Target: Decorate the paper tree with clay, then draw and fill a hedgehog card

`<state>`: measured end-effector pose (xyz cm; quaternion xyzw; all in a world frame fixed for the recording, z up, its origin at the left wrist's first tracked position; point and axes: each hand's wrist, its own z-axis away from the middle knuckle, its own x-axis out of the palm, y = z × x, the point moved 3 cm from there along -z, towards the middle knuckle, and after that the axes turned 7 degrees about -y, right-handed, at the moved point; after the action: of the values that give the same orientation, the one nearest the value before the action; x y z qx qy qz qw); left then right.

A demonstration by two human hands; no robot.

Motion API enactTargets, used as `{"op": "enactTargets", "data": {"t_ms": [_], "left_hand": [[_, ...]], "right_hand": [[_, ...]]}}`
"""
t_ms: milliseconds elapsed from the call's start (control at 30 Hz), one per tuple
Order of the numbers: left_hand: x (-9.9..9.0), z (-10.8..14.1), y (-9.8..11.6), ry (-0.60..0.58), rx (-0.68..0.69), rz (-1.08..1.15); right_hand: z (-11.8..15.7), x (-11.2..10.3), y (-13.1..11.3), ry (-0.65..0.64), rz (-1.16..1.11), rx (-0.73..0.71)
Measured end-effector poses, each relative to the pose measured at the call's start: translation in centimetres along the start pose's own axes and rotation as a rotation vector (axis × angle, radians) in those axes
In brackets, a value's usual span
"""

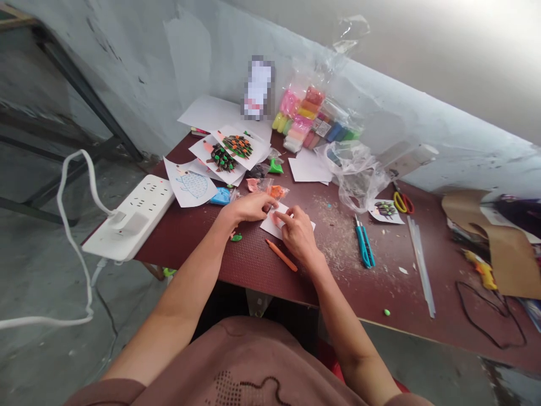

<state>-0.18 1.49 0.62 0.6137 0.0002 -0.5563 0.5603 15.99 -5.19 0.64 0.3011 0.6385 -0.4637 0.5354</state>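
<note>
A small white card [270,228] lies on the table between my hands, with a flat patch of pink clay [275,218] on it. My left hand [256,207] is at the card's upper left edge, fingers bent and pressed together; anything between the fingertips is too small to make out. From the right, my right hand [298,232] reaches over the card. Its index finger points out onto the pink clay while the other fingers curl, and it holds nothing. An orange marker [282,255] lies just below the card. Behind my left hand is orange clay [276,192] in plastic.
At the left stand a white power strip [139,217] and hedgehog pictures [222,157]. Bagged clay blocks [310,115] lean by the wall. Rightward are a teal utility knife [364,245], scissors [403,203], clear glue sticks [421,268] and a yellow glue gun [482,269] with a cord.
</note>
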Motion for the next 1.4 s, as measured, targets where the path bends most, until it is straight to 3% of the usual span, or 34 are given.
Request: {"op": "enactTargets", "data": {"t_ms": [633, 1400], "left_hand": [[0.0, 0.1, -0.2, -0.015, -0.03, 0.022], [0.1, -0.1, -0.4, -0.008, 0.007, 0.025]], "right_hand": [[1.0, -0.1, 1.3, -0.029, -0.013, 0.017], [1.0, 0.3, 0.4, -0.044, 0.025, -0.039]]}}
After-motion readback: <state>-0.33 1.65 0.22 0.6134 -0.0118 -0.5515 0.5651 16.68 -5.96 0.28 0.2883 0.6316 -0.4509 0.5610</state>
